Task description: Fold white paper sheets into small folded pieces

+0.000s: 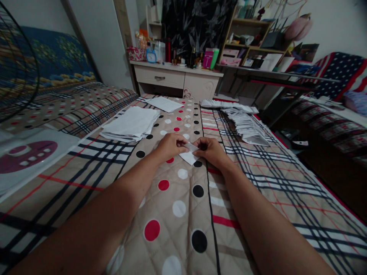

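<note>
Both hands pinch a small folded piece of white paper (189, 156) just above the bedspread (183, 191). My left hand (171, 147) grips its left side, and my right hand (210, 149) has the right side between thumb and fingers. Its lower corner points toward me. Left of the hands lies a stack of flat white sheets (133, 122); beyond that is another white sheet (164, 103). On the right, many folded white pieces stand packed in a curved row (243, 124), with a second row (228, 105) behind it.
A plastic bag with a purple print (31, 156) lies at the left edge. Past the bed's far end stands a white dresser (172, 80) with bottles and a blue clock (150, 55). A desk with shelves (252, 46) is at the back right. A round wire frame (36, 72) shows at far left.
</note>
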